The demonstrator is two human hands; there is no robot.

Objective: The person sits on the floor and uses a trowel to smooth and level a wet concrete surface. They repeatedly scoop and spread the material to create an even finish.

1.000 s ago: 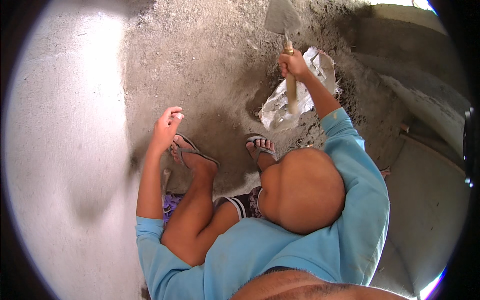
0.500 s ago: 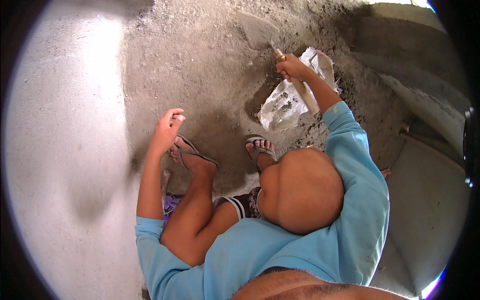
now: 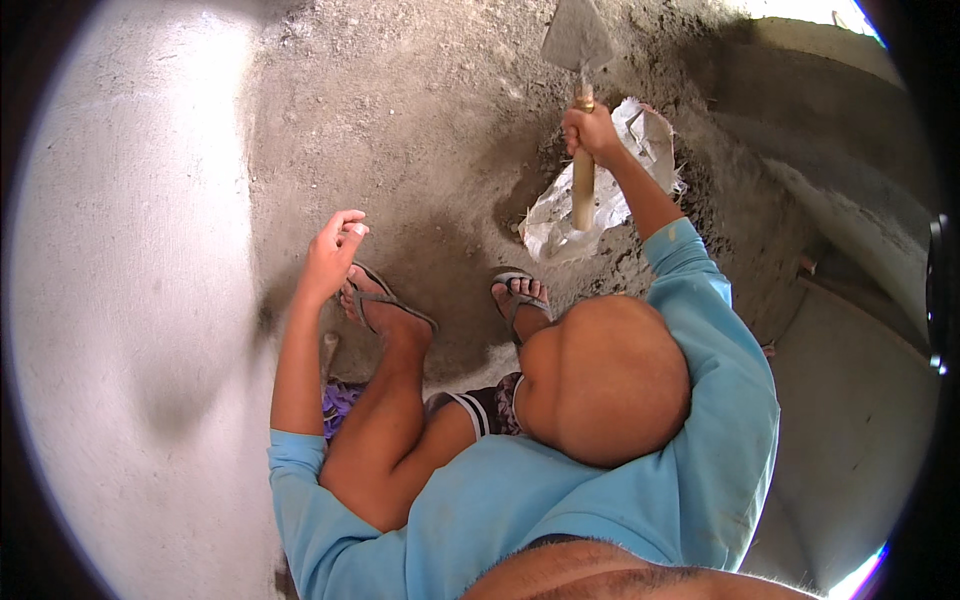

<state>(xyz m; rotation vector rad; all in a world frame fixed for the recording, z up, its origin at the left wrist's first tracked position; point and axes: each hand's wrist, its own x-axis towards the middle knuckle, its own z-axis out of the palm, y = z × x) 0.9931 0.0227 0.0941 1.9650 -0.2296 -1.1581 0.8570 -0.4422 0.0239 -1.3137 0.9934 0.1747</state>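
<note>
With right fingers (image 3: 571, 125) clamped on trowel (image 3: 578, 42), left fingers (image 3: 345, 216) slightly apart and empty, apparently partway, with smoother ground (image 3: 440, 235) between them, rough soil (image 3: 637, 45) beyond right ones.

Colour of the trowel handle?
Light tan: the trowel handle, gripped in the right hand, shows best in the head view.

Grey triangular metal-bladed trowel (image 3: 579, 50) w/ pale cylindrical wooden handle (image 3: 583, 190): blade's swung from approx. 11 o'clock ½ sec. ago to 12 now, handle end from 5 to 6; height change unclear from above.
</note>
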